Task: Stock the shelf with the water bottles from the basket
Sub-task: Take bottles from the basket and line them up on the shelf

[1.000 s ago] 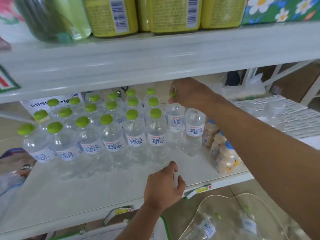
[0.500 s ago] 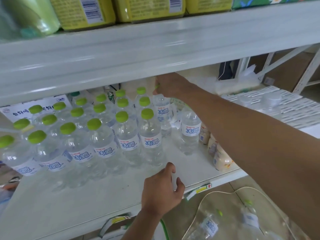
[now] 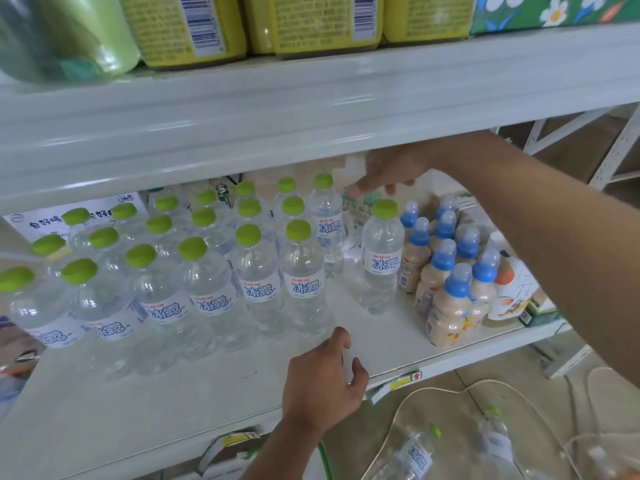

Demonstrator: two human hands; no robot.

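Right hand (image 3: 391,171) reaches deep under the upper shelf (image 3: 311,109), fingers loosely spread, pinching nothing, above the gap between two green-capped water bottles; fingertips blurred. Left hand (image 3: 322,382) rests at the front edge of the white shelf (image 3: 145,403), fingers curled half open, grip empty. Water bottles (image 3: 301,282) stand in rows across the shelf's left and middle. One bottle (image 3: 381,258) stands apart toward the right, just beside a cluster of blue-capped beige drinks (image 3: 450,289). Far-left bottles are cut off and hazy. Below the shelf's front right corner, a clear basket (image 3: 433,396) holds more bottles (image 3: 412,459), partly cut off by the frame. Yellow packs (image 3: 311,26) on the upper shelf are cropped at the top.
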